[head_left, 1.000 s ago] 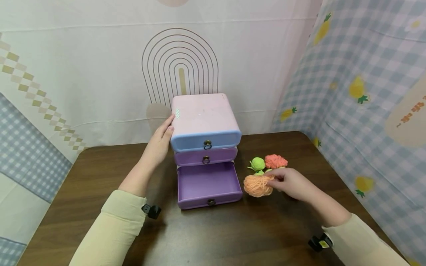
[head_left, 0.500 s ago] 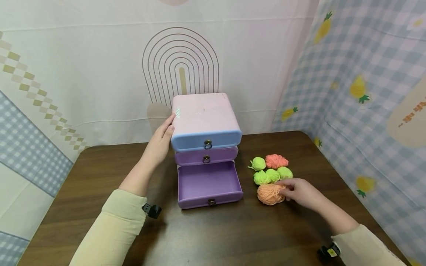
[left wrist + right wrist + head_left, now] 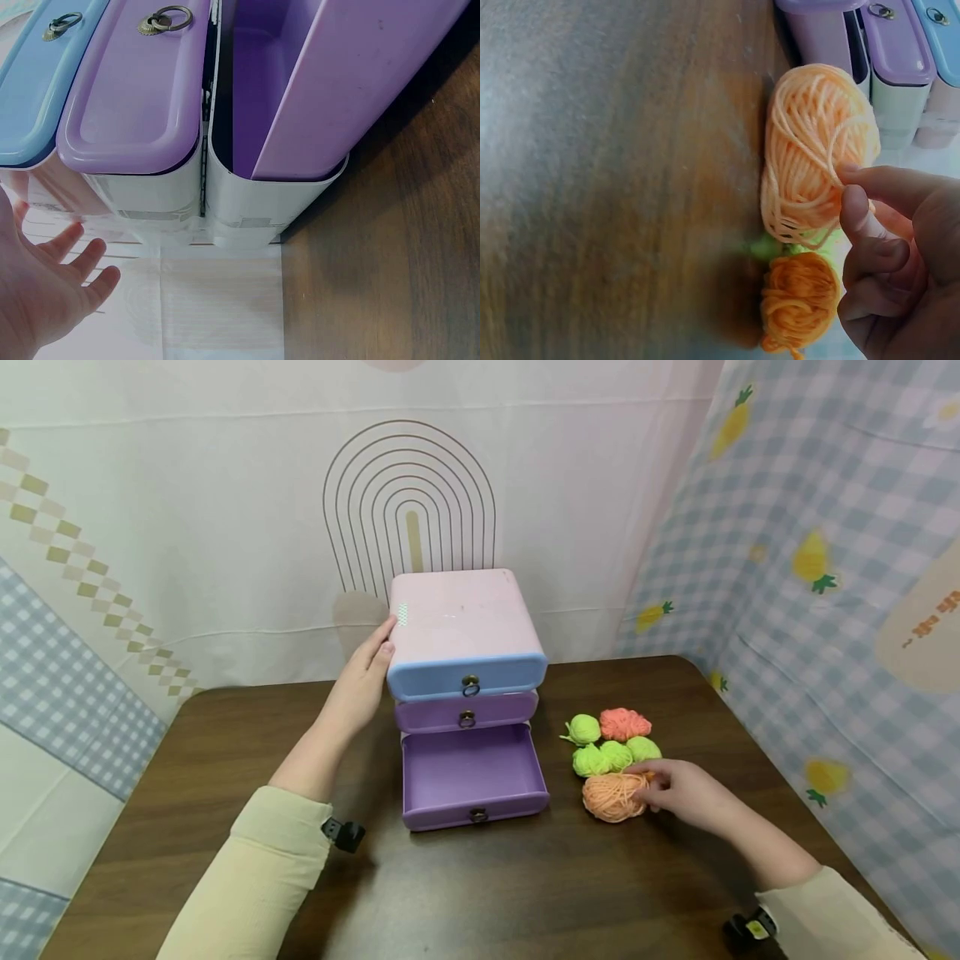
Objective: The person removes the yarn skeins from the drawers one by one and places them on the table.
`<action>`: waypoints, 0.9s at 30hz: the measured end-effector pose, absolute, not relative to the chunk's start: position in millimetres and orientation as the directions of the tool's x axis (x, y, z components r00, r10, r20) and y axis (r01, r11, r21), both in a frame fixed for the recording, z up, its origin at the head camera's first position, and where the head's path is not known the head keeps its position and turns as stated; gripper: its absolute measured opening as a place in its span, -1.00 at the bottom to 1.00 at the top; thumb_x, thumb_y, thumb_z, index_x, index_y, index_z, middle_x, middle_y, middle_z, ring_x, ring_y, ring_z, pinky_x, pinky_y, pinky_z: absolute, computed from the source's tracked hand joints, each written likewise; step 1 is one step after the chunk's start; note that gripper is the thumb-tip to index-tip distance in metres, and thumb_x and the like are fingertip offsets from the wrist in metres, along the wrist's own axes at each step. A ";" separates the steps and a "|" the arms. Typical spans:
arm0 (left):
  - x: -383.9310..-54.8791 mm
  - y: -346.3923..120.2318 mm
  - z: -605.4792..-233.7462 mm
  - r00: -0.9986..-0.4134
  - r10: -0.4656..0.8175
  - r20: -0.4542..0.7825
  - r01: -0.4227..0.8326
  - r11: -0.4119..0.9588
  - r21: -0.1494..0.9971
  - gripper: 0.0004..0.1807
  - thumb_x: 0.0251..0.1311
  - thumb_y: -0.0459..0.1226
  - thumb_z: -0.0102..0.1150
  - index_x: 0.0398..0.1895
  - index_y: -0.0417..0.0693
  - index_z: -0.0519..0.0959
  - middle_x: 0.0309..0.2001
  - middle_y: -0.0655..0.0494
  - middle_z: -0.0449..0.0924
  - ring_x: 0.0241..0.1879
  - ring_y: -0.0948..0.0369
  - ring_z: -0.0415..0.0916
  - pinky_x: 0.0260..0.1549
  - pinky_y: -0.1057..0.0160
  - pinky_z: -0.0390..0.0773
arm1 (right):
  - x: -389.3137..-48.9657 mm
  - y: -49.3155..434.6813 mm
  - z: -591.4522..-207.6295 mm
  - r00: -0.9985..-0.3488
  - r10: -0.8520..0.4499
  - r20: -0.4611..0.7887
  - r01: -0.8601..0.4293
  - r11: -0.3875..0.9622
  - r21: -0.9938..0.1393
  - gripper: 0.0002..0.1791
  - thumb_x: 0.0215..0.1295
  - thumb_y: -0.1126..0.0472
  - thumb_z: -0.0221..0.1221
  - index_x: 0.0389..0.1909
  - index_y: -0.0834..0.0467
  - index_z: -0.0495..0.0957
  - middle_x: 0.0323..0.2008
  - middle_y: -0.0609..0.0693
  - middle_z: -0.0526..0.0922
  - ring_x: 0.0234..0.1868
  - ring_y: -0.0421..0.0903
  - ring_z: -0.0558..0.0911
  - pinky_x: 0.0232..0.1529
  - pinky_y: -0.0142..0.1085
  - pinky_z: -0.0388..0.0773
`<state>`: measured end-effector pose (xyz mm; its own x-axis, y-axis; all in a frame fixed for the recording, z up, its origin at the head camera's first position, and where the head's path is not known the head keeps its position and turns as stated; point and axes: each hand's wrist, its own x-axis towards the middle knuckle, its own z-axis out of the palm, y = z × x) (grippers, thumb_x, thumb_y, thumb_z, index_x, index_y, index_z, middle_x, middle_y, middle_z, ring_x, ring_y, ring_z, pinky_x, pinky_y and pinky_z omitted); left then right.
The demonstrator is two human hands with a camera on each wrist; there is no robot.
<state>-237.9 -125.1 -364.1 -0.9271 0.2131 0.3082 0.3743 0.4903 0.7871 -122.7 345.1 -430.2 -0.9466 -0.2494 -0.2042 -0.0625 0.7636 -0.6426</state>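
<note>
A three-tier drawer cabinet (image 3: 465, 618) has its bottom purple drawer (image 3: 468, 768) pulled out, and nothing lies in it. My left hand (image 3: 360, 685) rests against the cabinet's upper left side; in the left wrist view its fingers (image 3: 90, 259) are spread and nearly straight. With thumb and index finger, my right hand (image 3: 686, 793) pinches strands of a peach yarn ball (image 3: 613, 797) right of the drawer. In the right wrist view an orange yarn ball (image 3: 800, 296) lies beside the peach one (image 3: 817, 146); the hand mostly hides it from the head view.
Several lime-green yarn balls (image 3: 615, 756) sit just behind the peach one, with a coral yarn ball (image 3: 625, 724) at the back. The middle purple drawer (image 3: 467, 714) and the blue top drawer (image 3: 468, 677) are closed. Patterned cloth (image 3: 570, 527) hangs behind the wooden table (image 3: 480, 893).
My right hand has moved the peach yarn ball rightward and toward me, away from the open drawer, uncovering the green balls. Over the last half second it barely shifts. The left hand stays put.
</note>
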 end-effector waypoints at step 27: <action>-237.4 -124.6 -363.1 -0.932 0.209 0.298 0.363 0.486 0.795 -0.39 0.50 0.19 -0.37 0.56 0.38 0.08 0.55 0.10 0.02 0.51 0.07 -0.04 0.43 -0.12 -0.01 | -120.4 323.7 -411.5 -0.924 -0.317 -0.213 -0.078 0.702 -0.708 -0.67 0.38 0.07 0.22 0.07 0.11 0.65 -0.54 0.04 0.57 -0.63 -0.17 0.43 -0.63 -0.28 0.47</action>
